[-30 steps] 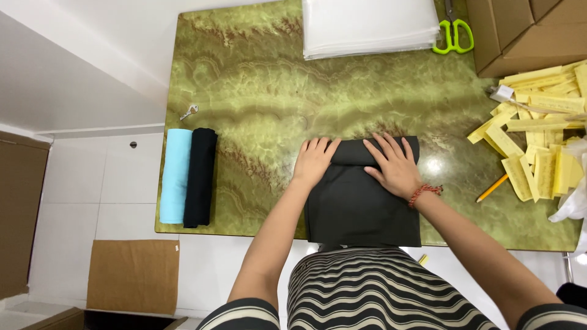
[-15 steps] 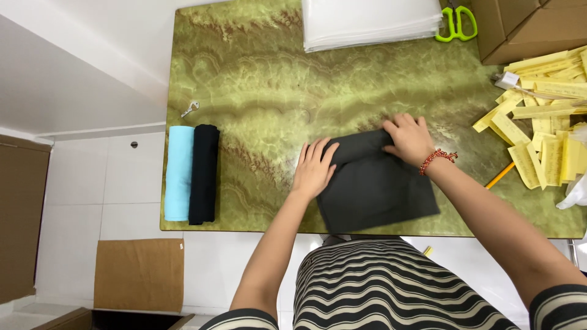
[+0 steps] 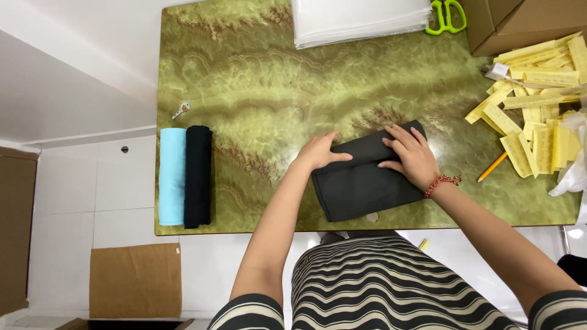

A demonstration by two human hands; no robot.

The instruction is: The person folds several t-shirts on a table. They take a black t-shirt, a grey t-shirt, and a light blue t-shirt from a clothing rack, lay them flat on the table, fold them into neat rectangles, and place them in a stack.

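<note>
Both hands were on a dark grey cloth (image 3: 367,183) lying on the green marbled table (image 3: 257,91), near its front edge and slightly right of centre. The cloth sat at a slant, its far edge rolled or folded into a thick band.

The left hand (image 3: 321,153) rested at the left end of that band, fingers curled over the fold and thumb lying along it, pressing rather than gripping. The right hand (image 3: 413,156) lay flat across the right part of the band, fingers spread narrowly and pointing left, palm down on the fabric. A red bead bracelet (image 3: 443,182) was on the right wrist. Neither hand was closed around anything.

At the table's left edge, well apart from the hands, a light blue roll (image 3: 172,177) and a black roll (image 3: 198,177) lay side by side, touching. A small metal piece (image 3: 181,110) lay just beyond them.

At the far edge sat a stack of white sheets (image 3: 361,21) with green scissors (image 3: 447,15) beside it, and a cardboard box (image 3: 526,21) in the far right corner. Yellow paper strips (image 3: 538,98) were scattered along the right side, with an orange pencil (image 3: 493,166) near them.
</note>
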